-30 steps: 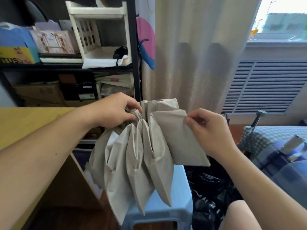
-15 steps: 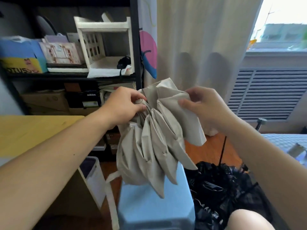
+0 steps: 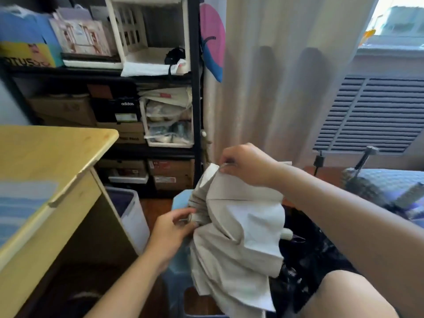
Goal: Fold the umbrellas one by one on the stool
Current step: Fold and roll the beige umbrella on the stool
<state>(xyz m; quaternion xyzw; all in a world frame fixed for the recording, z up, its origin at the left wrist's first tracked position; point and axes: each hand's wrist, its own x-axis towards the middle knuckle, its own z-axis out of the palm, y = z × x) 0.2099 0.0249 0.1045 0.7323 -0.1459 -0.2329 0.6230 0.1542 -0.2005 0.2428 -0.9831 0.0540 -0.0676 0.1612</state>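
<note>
Cluttered shelf (image 3: 146, 88) and desk (image 3: 46, 171) beside beige umbrella (image 3: 236, 232).

- Daylight enters from the bright, overexposed window (image 3: 399, 19) at upper right, glowing through the pale beige fabric curtain (image 3: 286, 76).
- The black metal shelving unit (image 3: 195, 88) at left sits dim.
- Soft motion blur throughout; wide-angle bending at edges.
</note>
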